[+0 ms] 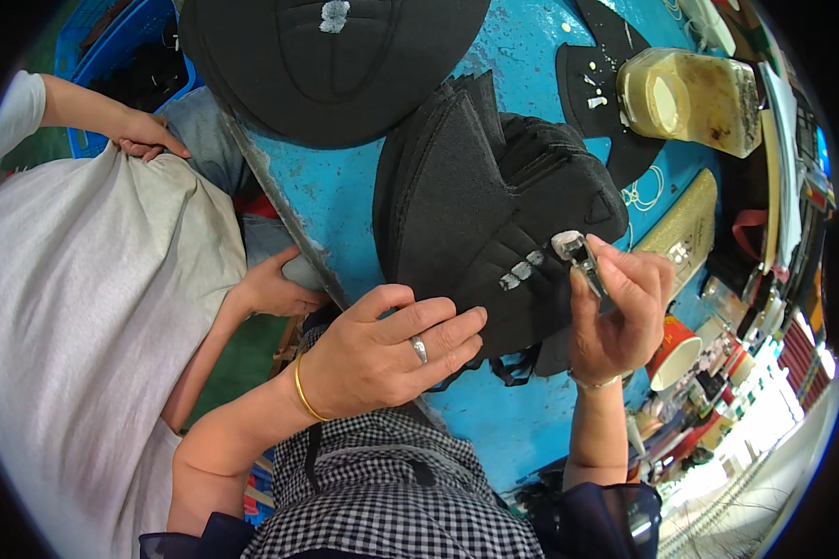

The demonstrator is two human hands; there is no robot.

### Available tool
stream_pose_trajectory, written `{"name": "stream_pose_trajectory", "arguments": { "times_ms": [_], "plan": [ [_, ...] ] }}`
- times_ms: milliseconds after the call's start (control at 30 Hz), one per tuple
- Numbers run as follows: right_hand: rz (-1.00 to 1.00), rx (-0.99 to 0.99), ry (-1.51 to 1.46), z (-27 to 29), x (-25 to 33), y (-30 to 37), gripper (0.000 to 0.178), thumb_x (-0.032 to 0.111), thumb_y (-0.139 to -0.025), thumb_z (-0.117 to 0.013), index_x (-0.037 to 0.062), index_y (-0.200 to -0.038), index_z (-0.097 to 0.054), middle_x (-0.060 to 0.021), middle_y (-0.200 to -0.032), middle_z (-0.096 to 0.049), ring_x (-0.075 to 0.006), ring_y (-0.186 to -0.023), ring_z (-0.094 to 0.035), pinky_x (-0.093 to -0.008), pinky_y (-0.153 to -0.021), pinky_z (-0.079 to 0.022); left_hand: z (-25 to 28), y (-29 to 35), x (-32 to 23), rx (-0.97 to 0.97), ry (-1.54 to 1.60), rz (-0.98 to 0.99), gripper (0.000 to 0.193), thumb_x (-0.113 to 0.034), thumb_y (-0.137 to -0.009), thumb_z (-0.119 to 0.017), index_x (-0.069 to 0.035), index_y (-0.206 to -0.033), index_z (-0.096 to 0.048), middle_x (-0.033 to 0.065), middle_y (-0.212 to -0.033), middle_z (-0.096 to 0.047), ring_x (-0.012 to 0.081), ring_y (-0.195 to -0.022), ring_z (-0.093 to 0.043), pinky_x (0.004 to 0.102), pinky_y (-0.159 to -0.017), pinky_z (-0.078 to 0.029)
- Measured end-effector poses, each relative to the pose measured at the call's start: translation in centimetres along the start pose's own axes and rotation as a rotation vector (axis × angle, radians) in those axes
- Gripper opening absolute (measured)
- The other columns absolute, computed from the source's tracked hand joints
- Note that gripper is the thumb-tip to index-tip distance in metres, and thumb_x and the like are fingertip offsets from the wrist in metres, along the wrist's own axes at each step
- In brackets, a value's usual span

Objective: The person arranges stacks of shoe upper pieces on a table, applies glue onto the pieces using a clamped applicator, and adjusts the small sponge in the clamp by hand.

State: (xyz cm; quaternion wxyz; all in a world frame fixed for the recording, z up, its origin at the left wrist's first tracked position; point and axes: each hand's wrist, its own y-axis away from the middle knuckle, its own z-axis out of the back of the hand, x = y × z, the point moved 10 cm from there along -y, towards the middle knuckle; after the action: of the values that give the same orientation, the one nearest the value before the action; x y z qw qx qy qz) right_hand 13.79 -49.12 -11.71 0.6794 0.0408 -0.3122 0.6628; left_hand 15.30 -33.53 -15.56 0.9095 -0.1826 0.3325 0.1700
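A stack of black cut fabric pieces [457, 205] lies on the blue table in front of me, its layers fanned at the edges. My left hand [387, 354] rests on the near left edge of the stack, fingers stretched out, holding nothing. Between the thumb and fingers of my right hand [629, 303] is a small metal clip [582, 258], which grips a whitish pad [566, 242]. The pad hovers at or just over the right side of the top piece; whether it touches cannot be told. White smears [522, 270] mark the fabric beside it.
Another black piece [317, 102] with a white patch lies at the far left. A clear tub [717, 102] with yellowish residue stands far right, near a gold case [685, 228] and a paper cup [677, 356]. Another person [112, 270] sits at my left, near blue crates [121, 70].
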Motion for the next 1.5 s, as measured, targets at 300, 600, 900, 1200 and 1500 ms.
{"name": "stream_pose_trajectory", "arguments": {
  "times_ms": [300,600,900,1200,1500],
  "plan": [
    [-0.018,0.19,-0.106,-1.9,1.8,1.2,0.036,0.011,-0.062,-0.085,0.0106,-0.091,-0.064,-0.0002,-0.093,-0.071,-0.0191,-0.073,-0.056,-0.0365,-0.077,-0.038,0.3,-0.7,0.0,0.025,0.007,0.0,0.019,-0.015,-0.079,-0.065,-0.017,-0.097,-0.071,-0.0016,-0.117,-0.066,0.0112,-0.093,-0.059,0.0283,-0.076,-0.044],
    [-0.524,-0.421,-0.306,6.0,-9.8,-0.4,0.016,0.001,-0.092,-0.06,-0.0026,-0.107,-0.058,-0.0108,-0.103,-0.065,-0.014,-0.093,-0.061,-0.0256,-0.084,-0.047,1.2,-2.7,-1.7,-0.009,-0.003,-0.116,0.036,-0.008,-0.066,-0.063,-0.009,-0.101,-0.071,0.0019,-0.088,-0.061,0.0172,-0.081,-0.059,0.0285,-0.066,-0.048],
    [-0.352,-0.327,0.023,4.5,-16.5,-6.1,0.016,0.01,-0.082,-0.075,0.0051,-0.096,-0.069,0.0013,-0.081,-0.053,-0.0072,-0.07,-0.044,-0.0225,-0.06,-0.036,12.9,-3.2,0.6,-0.382,-0.235,0.097,0.035,-0.009,-0.06,-0.075,-0.018,-0.093,-0.073,-0.0026,-0.086,-0.04,0.0191,-0.08,-0.047,0.0348,-0.071,-0.046],
    [-0.343,-0.262,0.105,5.2,-15.8,-4.5,0.016,0.009,-0.079,-0.077,0.0059,-0.093,-0.07,0.0004,-0.082,-0.056,-0.0105,-0.075,-0.05,-0.0247,-0.064,-0.039,10.0,-4.7,6.5,-0.139,-0.013,0.205,0.044,-0.004,-0.063,-0.077,-0.008,-0.106,-0.069,0.0097,-0.109,-0.063,0.0264,-0.096,-0.06,0.0362,-0.082,-0.049],
    [-0.496,-0.224,-0.439,3.6,-9.9,1.3,0.015,0.004,-0.087,-0.064,-0.0007,-0.1,-0.059,-0.0136,-0.102,-0.068,-0.0186,-0.091,-0.063,-0.0306,-0.083,-0.049,0.0,0.7,-0.3,0.072,0.0,-0.005,0.032,-0.016,-0.075,-0.071,-0.019,-0.106,-0.068,-0.0037,-0.124,-0.062,0.0126,-0.104,-0.058,0.0287,-0.084,-0.041]
  ]
}}
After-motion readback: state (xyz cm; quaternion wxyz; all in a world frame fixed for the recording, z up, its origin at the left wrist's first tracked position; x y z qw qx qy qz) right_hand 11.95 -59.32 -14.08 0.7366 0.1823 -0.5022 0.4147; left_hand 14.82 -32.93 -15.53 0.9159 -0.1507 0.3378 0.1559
